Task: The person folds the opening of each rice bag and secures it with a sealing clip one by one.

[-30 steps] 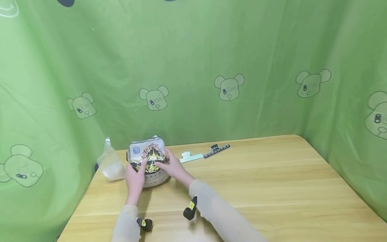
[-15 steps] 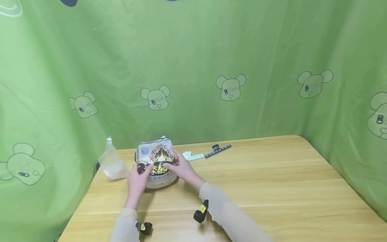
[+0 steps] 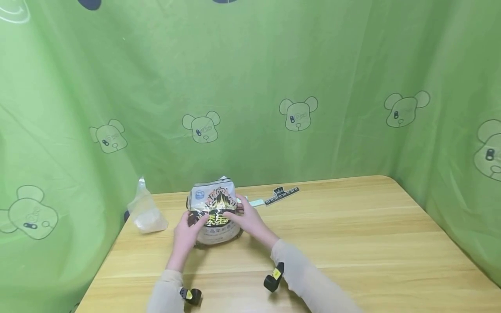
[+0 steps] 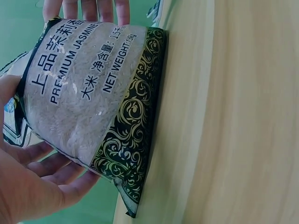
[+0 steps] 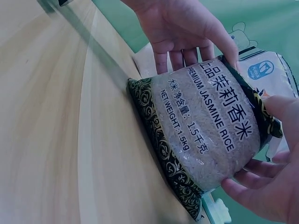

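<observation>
A bag of jasmine rice stands on the table toward the left, its clear lower part showing white grains and its top closed down to a wrinkled, boxy end. My left hand grips its left side, thumb on the front. On the opposite side my right hand holds it the same way, fingers round the edge. In the left wrist view the bag's dark patterned base is right at the tabletop. The right wrist view shows both hands around the bag, its printed front facing me.
Left of the rice stands a knotted clear plastic bag with white contents. Behind and right lie a mint-green clip, partly hidden, and a black clip with piano keys. A green bear-print curtain surrounds the wooden table.
Both hands have moved the rice bag to the right along the table, keeping their grip. It now covers more of the mint-green clip. The clear plastic bag stays in place.
</observation>
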Demonstrator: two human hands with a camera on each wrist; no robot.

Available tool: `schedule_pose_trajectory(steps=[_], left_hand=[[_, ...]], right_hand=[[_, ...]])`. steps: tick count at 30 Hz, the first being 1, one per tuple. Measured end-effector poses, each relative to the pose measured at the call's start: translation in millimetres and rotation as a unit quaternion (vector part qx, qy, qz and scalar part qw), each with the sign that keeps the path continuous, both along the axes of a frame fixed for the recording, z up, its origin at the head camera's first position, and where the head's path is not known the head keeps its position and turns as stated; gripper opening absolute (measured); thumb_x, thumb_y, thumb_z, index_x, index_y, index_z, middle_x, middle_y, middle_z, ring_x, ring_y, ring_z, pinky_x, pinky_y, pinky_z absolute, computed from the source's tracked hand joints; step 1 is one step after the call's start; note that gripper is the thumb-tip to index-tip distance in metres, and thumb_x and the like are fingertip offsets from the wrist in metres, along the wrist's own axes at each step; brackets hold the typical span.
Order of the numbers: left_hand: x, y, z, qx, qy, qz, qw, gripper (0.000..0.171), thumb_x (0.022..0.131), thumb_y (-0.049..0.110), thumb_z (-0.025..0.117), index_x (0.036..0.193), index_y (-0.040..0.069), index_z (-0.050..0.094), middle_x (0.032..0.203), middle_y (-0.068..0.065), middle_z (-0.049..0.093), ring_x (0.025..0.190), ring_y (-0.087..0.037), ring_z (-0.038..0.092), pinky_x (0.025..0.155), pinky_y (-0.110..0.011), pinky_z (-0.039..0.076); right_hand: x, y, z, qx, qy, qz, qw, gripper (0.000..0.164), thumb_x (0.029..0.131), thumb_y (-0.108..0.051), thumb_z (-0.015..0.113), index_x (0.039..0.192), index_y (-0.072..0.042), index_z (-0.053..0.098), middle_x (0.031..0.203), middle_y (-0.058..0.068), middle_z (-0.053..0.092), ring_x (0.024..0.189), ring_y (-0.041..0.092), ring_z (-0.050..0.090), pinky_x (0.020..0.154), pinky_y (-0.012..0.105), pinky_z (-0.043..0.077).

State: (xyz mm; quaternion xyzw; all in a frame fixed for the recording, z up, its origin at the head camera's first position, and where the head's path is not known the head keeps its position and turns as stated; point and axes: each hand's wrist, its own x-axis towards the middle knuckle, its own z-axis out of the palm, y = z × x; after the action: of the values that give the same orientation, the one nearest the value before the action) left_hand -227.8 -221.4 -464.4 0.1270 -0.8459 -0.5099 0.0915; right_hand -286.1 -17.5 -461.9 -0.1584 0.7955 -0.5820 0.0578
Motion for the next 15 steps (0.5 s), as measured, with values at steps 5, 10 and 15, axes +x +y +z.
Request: schedule_pose_trajectory(steps=[5,10,15], left_hand=[[-1.5,9.0,-0.5,0.000,0.007,-0.013,0.9999,0.091,0.081,0.063,0.066,0.146,0.006,0.037,0.145,-0.026,0.047,0.134,-0.043,0.045,0.110,-0.057,0.037],[-3.0,16.9,-1.3,0.011,0.014,-0.028,0.9994,0.088,0.080,0.062,0.068,0.144,0.008,0.040,0.143,-0.024,0.049,0.133,-0.040,0.048,0.110,-0.056,0.038],[-5.1,26.2,-1.6,0.018,0.016,-0.048,0.9986,0.086,0.079,0.060,0.070,0.142,0.008,0.042,0.142,-0.023,0.051,0.131,-0.040,0.049,0.110,-0.056,0.038]], right_hand=[[-0.1,11.8,-1.4,-0.002,-0.004,-0.008,1.000,0.084,0.084,-0.044,0.072,0.151,-0.017,0.030,0.141,0.019,0.052,0.129,0.035,0.053,0.109,0.054,0.040],[2.1,24.1,0.5,-0.004,-0.003,-0.013,1.000,0.084,0.085,-0.042,0.072,0.151,-0.015,0.029,0.140,0.020,0.053,0.128,0.036,0.053,0.109,0.054,0.041],[1.9,37.7,-1.2,-0.004,0.001,-0.021,1.000,0.085,0.084,-0.041,0.073,0.151,-0.013,0.029,0.138,0.020,0.054,0.127,0.036,0.054,0.109,0.052,0.042]])
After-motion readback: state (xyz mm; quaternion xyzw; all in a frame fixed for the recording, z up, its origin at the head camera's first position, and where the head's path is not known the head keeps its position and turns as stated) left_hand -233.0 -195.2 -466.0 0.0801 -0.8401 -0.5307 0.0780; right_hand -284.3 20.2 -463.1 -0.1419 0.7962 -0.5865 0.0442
